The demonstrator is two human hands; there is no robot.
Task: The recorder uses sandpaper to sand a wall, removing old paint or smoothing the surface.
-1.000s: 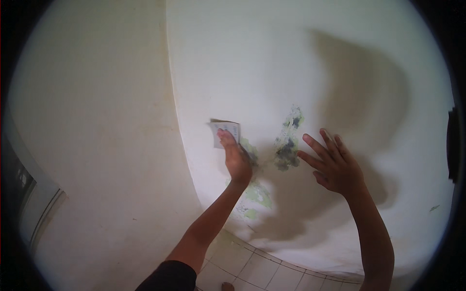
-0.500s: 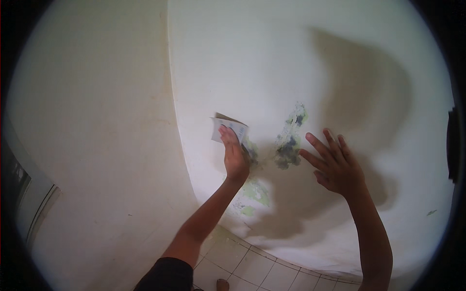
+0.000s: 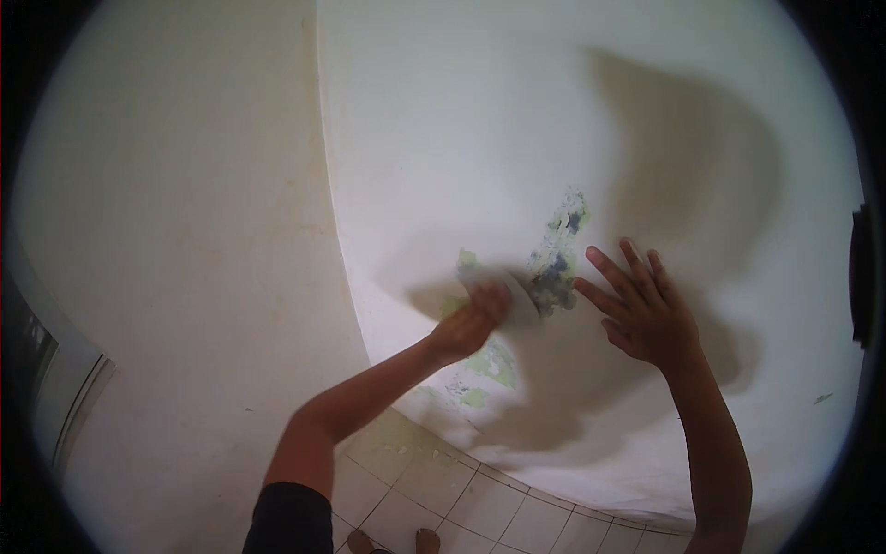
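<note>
My left hand [image 3: 473, 320] presses a sheet of sandpaper [image 3: 520, 295] against the white wall [image 3: 443, 120]; both are smeared by motion. The sheet lies beyond the fingertips, between two damaged areas. Just right of it runs a tall flaked patch [image 3: 556, 263], pale green and dark grey. A lower peeled patch [image 3: 489, 363] shows pale green below my left hand, and part of the damage there is hidden behind the hand. With fingers spread, my right hand [image 3: 653, 319] is at the wall, its lower fingertips beside the tall patch.
At the left, a plain side wall [image 3: 203, 231] meets the damaged wall in a corner. White floor tiles [image 3: 480, 503] and bare feet [image 3: 426, 541] appear below. A door frame [image 3: 74, 388] stands at the far left, and a dark object [image 3: 860, 277] at the right edge.
My left hand has swept the sandpaper right and slightly down, uncovering wall near the corner and more of the left peeled area. My right hand stays nearly in place.
</note>
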